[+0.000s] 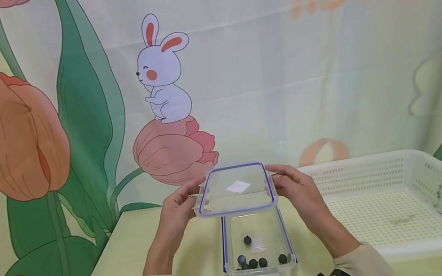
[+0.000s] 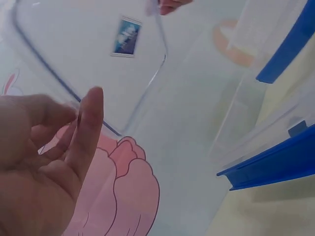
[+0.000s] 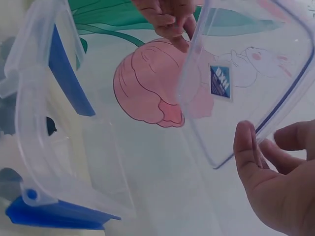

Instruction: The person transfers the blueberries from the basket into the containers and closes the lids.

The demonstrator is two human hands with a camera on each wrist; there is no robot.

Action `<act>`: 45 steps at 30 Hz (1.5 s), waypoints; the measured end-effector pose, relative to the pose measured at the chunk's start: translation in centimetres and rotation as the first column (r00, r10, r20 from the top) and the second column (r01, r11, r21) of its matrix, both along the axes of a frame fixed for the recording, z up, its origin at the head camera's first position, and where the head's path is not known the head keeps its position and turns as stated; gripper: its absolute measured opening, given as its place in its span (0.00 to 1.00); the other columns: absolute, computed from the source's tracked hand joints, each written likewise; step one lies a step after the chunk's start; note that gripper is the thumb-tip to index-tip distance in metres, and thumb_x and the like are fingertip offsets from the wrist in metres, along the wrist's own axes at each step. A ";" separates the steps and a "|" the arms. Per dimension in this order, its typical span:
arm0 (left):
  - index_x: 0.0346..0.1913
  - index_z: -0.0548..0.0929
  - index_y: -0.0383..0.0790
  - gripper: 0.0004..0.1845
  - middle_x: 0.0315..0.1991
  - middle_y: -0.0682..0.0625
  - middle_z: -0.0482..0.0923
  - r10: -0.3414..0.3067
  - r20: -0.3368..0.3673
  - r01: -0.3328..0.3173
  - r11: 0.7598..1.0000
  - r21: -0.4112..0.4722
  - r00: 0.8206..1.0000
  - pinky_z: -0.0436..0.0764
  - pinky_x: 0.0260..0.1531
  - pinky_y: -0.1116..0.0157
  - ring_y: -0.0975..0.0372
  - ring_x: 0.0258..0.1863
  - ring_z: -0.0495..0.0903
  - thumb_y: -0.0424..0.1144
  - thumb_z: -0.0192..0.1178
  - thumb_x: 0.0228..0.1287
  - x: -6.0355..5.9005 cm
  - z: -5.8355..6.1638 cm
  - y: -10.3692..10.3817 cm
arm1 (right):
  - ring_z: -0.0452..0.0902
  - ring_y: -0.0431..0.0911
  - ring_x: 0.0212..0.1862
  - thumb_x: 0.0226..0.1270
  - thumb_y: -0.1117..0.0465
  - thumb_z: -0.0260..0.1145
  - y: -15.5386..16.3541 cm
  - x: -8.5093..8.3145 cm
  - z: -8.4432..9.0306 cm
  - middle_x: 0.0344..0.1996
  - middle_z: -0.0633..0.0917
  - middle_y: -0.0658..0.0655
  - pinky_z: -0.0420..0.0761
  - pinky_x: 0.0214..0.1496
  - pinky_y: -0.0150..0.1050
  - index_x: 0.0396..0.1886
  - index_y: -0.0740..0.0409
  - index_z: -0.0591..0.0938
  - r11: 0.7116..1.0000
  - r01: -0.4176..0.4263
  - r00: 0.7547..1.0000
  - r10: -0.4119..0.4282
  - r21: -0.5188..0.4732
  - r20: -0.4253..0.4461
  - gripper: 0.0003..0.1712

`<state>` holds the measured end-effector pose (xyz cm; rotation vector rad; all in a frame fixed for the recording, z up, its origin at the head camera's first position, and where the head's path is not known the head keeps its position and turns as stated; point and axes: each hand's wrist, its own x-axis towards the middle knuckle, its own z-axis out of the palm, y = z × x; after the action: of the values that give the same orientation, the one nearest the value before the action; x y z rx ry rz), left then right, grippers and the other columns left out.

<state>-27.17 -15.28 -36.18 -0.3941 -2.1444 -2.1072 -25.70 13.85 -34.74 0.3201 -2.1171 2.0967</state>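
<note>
A clear lid with a blue seal is tilted above and behind a clear rectangular food container. My left hand pinches the lid's left edge between thumb and fingers. On the opposite edge, my right hand pinches it likewise. Several small dark round balls lie in the container, mostly toward its near end. Blue side clips hang along the container in the left wrist view. A small printed label shows on the lid in the right wrist view.
To the right stands a large white perforated plastic basket. The pale yellow-green tabletop carries both containers. Behind it hangs a cloth backdrop with tulips and a rabbit printed on it.
</note>
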 end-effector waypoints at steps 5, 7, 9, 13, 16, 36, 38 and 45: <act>0.62 0.85 0.36 0.18 0.47 0.42 0.86 0.068 -0.056 -0.071 0.997 -0.043 0.996 0.90 0.46 0.59 0.50 0.45 0.87 0.34 0.70 0.72 0.1 -0.1 0.8 | 0.86 0.46 0.41 0.78 0.67 0.66 0.5 0.1 0.4 0.42 0.85 0.61 0.89 0.50 0.37 0.62 0.71 0.81 0.999 0.000 0.998 0.002 0.046 -0.060 0.18; 0.58 0.88 0.37 0.16 0.44 0.42 0.87 0.111 -0.064 -0.114 0.992 -0.045 0.992 0.91 0.44 0.60 0.49 0.45 0.86 0.37 0.71 0.72 0.1 -0.2 1.1 | 0.86 0.46 0.40 0.76 0.65 0.69 0.6 0.2 0.4 0.41 0.86 0.61 0.89 0.48 0.37 0.60 0.71 0.82 0.996 0.016 0.998 -0.010 0.083 -0.070 0.18; 0.58 0.89 0.39 0.15 0.44 0.44 0.87 0.154 -0.069 -0.158 0.986 -0.047 0.986 0.91 0.43 0.60 0.50 0.47 0.86 0.39 0.72 0.72 0.2 -0.1 1.2 | 0.85 0.47 0.40 0.76 0.62 0.70 0.7 0.2 0.4 0.41 0.87 0.61 0.88 0.48 0.37 0.56 0.69 0.84 0.991 0.041 0.997 -0.032 0.126 -0.075 0.17; 0.55 0.91 0.41 0.16 0.46 0.46 0.88 0.212 -0.073 -0.217 0.974 -0.068 0.974 0.90 0.43 0.61 0.52 0.48 0.86 0.44 0.73 0.70 0.4 0.0 1.4 | 0.84 0.51 0.43 0.76 0.54 0.72 0.8 0.3 0.4 0.43 0.88 0.58 0.86 0.51 0.37 0.54 0.63 0.87 0.973 0.095 0.993 -0.078 0.212 -0.087 0.17; 0.54 0.91 0.40 0.18 0.47 0.46 0.87 0.211 -0.056 -0.215 0.974 -0.072 0.976 0.91 0.43 0.59 0.50 0.47 0.87 0.47 0.74 0.69 0.6 0.2 1.6 | 0.86 0.52 0.46 0.77 0.53 0.71 0.7 0.3 0.4 0.46 0.88 0.60 0.87 0.52 0.38 0.53 0.63 0.86 0.971 0.096 0.994 -0.081 0.219 -0.076 0.18; 0.63 0.82 0.28 0.27 0.43 0.43 0.86 0.103 0.207 -0.032 0.947 -0.318 0.973 0.91 0.30 0.59 0.55 0.35 0.88 0.44 0.72 0.70 0.7 -1.8 3.0 | 0.86 0.50 0.24 0.75 0.59 0.68 -0.3 0.8 -0.7 0.40 0.88 0.68 0.87 0.28 0.43 0.57 0.78 0.79 0.721 0.048 0.992 -0.114 0.692 0.050 0.25; 0.61 0.83 0.28 0.25 0.43 0.43 0.86 0.110 0.223 -0.029 0.941 -0.338 0.969 0.91 0.29 0.59 0.55 0.34 0.87 0.43 0.73 0.70 0.7 -2.0 3.1 | 0.83 0.48 0.25 0.74 0.59 0.70 -0.5 0.7 -1.1 0.32 0.87 0.61 0.85 0.27 0.41 0.47 0.74 0.82 0.670 0.058 0.993 -0.117 0.740 0.028 0.19; 0.58 0.85 0.28 0.24 0.43 0.42 0.87 0.133 0.263 -0.020 0.919 -0.394 0.956 0.91 0.30 0.59 0.55 0.34 0.87 0.43 0.74 0.68 0.5 -2.8 3.2 | 0.74 0.48 0.27 0.71 0.60 0.72 -0.9 0.5 -1.7 0.25 0.80 0.54 0.76 0.28 0.41 0.35 0.66 0.83 0.544 0.087 0.992 -0.121 0.835 -0.025 0.12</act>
<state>-26.69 -12.03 -38.99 -0.0291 -2.7019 -1.7788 -25.19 12.99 -36.43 0.2256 -2.9298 0.8469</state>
